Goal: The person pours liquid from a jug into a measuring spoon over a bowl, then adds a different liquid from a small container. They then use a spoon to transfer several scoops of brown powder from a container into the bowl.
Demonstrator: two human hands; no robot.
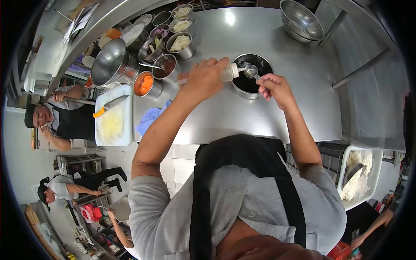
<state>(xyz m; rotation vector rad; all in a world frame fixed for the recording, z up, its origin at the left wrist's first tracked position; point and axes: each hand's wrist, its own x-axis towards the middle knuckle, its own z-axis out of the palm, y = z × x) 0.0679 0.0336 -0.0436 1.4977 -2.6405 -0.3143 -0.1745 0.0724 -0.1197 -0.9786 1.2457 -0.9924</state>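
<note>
My left hand (203, 79) is wrapped round a translucent bottle (226, 74) with a whitish cap, held tipped on its side. Its narrow spout points at the bowl of a small metal measuring spoon (250, 71). The spoon's handle is pinched in the fingers of my right hand (276, 89), and its bowl is over a round metal pot (248, 92). Inside the pot it looks dark. Left of my left hand stands a metal container of brown sauce (167, 68) with a spoon in it. Beside that is a container of orange pieces (145, 85).
Several metal containers of cut ingredients (180, 42) line the table's far left. A knife (110, 106) lies on a white cutting board (125, 130), near a blue cloth (151, 119). Stacked metal bowls (302, 21) stand far right. Co-workers (65, 117) are at left.
</note>
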